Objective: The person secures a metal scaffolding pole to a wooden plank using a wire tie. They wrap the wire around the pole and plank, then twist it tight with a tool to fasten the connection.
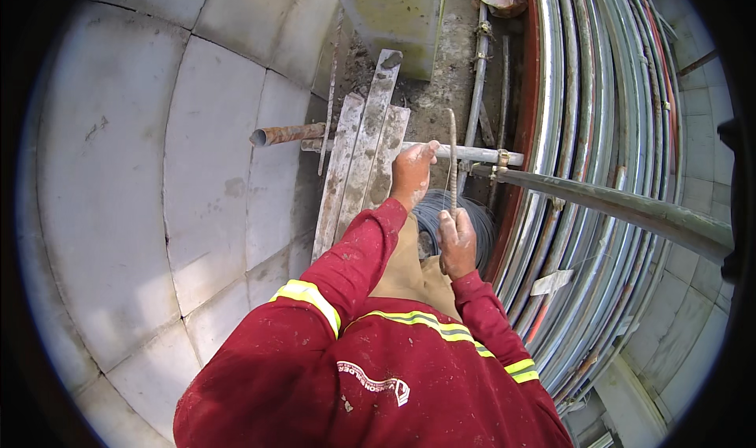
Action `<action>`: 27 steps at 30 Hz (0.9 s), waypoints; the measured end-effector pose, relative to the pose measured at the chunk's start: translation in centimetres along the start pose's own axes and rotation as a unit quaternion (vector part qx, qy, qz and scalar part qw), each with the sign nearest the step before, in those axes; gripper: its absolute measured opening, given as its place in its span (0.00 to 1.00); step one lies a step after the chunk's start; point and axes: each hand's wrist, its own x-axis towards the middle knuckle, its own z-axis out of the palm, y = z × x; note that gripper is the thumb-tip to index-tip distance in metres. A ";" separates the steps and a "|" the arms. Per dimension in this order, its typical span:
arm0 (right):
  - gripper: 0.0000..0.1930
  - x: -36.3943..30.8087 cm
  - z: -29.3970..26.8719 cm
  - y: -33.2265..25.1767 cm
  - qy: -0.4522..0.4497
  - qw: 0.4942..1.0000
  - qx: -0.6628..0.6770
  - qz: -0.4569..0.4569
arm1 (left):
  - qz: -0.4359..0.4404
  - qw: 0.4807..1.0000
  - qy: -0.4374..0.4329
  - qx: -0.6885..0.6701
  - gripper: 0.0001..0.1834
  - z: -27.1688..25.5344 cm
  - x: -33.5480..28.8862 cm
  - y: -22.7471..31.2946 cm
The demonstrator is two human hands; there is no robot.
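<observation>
My right hand (458, 245) is wrapped round the lower end of a ribbed steel rod (453, 161), which stands up from the fist and bends over at its top. Just left of it and a little farther off, my left hand (413, 174) is closed, fingertips together; whatever it may hold is too small to make out. A thin wire (446, 186) runs close beside the rod, near both hands. Beneath them lies a coil of dark grey wire (482, 221), partly covered by my right hand and my legs.
Three mortar-stained planks (358, 153) lean at the left, by a rusty pipe (291, 135) sticking out near the pale block wall (209, 141). A scaffold tube (472, 153) crosses ahead. Many long metal pipes (606, 94) are stacked at right, under a thick grey tube (630, 206).
</observation>
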 end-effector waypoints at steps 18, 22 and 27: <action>0.12 4.3 -1.8 -1.2 -0.237 0.936 0.177 0.189 | -0.212 0.855 -0.136 -0.454 0.32 -5.8 2.1 2.0; 0.12 2.6 -1.5 -2.9 -0.235 0.940 0.149 0.200 | -0.156 0.901 -0.035 -0.404 0.25 -5.9 2.0 -0.6; 0.11 1.6 -1.8 -1.8 -0.205 0.932 0.221 0.200 | -0.154 0.860 -0.007 -0.486 0.22 -4.4 0.5 -1.0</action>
